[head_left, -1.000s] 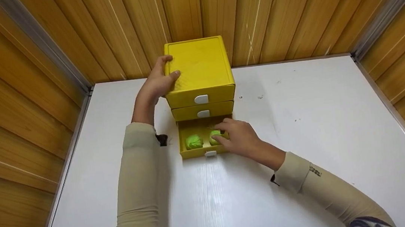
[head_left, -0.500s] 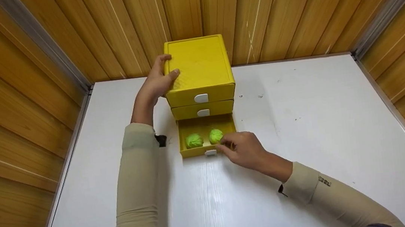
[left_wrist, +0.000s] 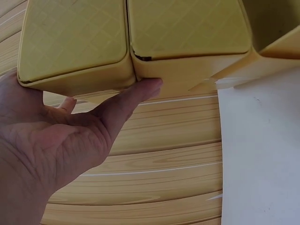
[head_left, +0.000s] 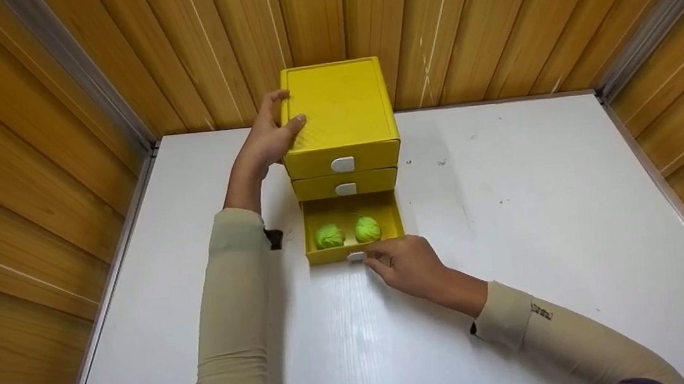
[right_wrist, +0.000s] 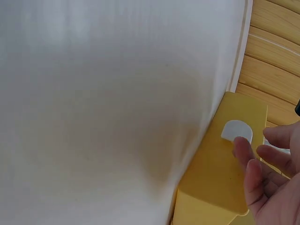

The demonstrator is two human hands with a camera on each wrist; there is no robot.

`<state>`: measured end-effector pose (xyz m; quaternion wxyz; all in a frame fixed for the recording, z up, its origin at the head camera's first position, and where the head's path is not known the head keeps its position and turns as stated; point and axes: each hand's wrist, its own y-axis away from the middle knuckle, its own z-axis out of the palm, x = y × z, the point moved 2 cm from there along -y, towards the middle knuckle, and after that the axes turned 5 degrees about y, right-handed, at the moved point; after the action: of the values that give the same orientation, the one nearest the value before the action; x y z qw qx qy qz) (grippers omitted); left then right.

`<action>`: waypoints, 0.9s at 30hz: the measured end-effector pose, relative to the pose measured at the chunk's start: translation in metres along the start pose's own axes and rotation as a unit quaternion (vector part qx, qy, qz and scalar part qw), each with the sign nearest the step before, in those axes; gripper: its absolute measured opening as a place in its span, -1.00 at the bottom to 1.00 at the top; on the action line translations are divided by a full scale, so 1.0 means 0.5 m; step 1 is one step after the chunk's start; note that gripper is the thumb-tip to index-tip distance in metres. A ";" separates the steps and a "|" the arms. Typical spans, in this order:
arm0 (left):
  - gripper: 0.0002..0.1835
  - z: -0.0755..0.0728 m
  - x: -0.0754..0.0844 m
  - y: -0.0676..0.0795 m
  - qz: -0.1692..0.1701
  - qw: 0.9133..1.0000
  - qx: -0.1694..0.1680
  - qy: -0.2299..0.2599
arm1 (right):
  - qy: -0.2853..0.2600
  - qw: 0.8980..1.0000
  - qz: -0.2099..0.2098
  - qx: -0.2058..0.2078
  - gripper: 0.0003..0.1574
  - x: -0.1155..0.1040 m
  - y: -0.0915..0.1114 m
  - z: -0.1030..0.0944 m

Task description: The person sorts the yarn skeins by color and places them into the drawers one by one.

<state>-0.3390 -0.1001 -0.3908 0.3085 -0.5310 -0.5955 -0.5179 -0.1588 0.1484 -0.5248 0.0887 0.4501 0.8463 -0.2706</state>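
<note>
A yellow drawer cabinet [head_left: 336, 107] stands at the back of the table, its bottom drawer [head_left: 326, 256] pulled out. Two bright green balls with a wrinkled, wound-looking surface lie inside: a left ball [head_left: 329, 236] and a right ball [head_left: 367, 229]. My left hand [head_left: 266, 139] rests against the cabinet's left side, fingers spread and thumb on the top edge. In front of the drawer is my right hand [head_left: 410, 264], its fingers loosely bent beside the white handle [right_wrist: 237, 131]. One fingertip overlaps the handle in the right wrist view; whether it touches is unclear.
The two upper drawers, a top drawer [head_left: 314, 164] and a middle drawer [head_left: 316, 188], are closed, each with a white tab handle. A white table [head_left: 522, 211] lies beneath, with wood-look panels [head_left: 489, 24] behind and at both sides.
My right hand has come away from the right green ball, out over the drawer's rim, and down to the front near the handle. The left hand stays on the cabinet.
</note>
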 end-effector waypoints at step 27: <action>-0.36 -0.001 -0.001 -0.002 -0.006 1.000 0.000 0.005 | 0.001 0.999 0.048 -0.011 -0.94 -0.018 -0.017 0.027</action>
<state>-0.3400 -0.1008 -0.3914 0.3084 -0.5246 -0.5973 -0.5224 -0.1620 0.1309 -0.5294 0.1055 0.4893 0.8271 -0.2558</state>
